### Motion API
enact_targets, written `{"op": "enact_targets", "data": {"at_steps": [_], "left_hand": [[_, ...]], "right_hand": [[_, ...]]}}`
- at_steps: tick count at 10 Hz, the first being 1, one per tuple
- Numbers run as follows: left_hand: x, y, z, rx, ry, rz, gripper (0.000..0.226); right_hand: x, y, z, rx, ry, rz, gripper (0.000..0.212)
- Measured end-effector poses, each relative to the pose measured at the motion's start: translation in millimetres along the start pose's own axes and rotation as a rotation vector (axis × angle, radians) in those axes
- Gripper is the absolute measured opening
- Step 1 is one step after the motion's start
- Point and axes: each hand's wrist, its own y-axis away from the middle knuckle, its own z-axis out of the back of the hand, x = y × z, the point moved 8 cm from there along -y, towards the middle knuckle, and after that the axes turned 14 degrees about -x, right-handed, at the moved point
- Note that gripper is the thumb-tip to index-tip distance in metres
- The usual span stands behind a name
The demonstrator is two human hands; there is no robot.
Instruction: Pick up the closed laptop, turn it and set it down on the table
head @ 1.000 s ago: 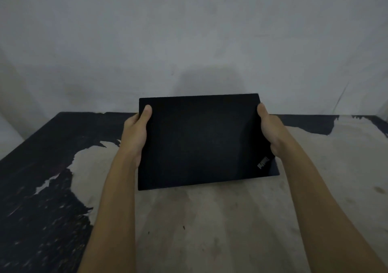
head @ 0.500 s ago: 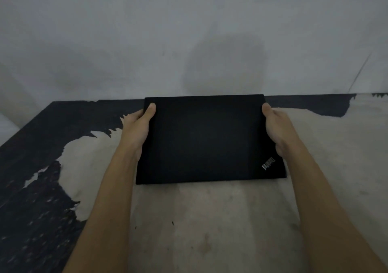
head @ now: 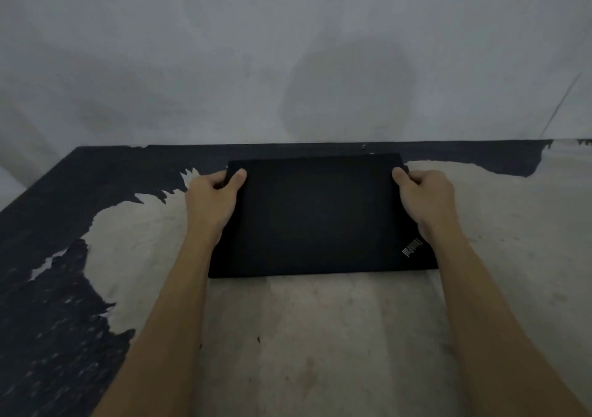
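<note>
Worn, paint-peeled table carries the closed laptop — flat or nearly so. Left hand and right hand clamp its short sides (thumbs on top), so its long axis runs between them — neither nearer.

You are looking at a pale grey wall with a darker round smudge near its middle and a thin dark line slanting at its right. Where the wall ends below, you see two tiny dark specks against a black strip.
</note>
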Motion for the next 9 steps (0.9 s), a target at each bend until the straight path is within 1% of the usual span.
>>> {"op": "enact_targets", "data": {"at_steps": [1,2,3,4,5,6,7,8,9], "left_hand": [[3,-3,0,-0.019,-0.031,-0.022,0.03],[5,-5,-1,-0.025,-0.081,-0.043,0.034],[5,-8,-1,-0.041,-0.105,-0.085,0.035],[9,-10,0,-0.056,-0.116,-0.08,0.038],[10,-9,1,-0.058,-0.121,-0.078,0.034],[5,-8,4,-0.067,-0.173,-0.1,0.039],[-3,-6,6,-0.055,-0.252,-0.163,0.044],[-17,-2,9,-0.057,-0.253,-0.256,0.035],[-35,7,8,-0.059,-0.179,-0.361,0.023]], "right_hand": [[-2,-1,2,-0.009,-0.002,-0.003,0.039],[-2,-2,6,-0.052,-0.002,-0.019,0.03],[-1,-1,9,-0.071,-0.002,-0.025,0.027],[-1,0,11,-0.094,0.002,-0.016,0.026],[-3,0,12,-0.11,0.009,-0.019,0.026],[0,0,13,-0.114,0.058,0.007,0.028],[5,1,13,-0.118,0.109,0.041,0.029],[15,4,13,-0.116,0.143,0.093,0.027],[42,17,17,-0.125,0.1,0.23,0.025]]}}
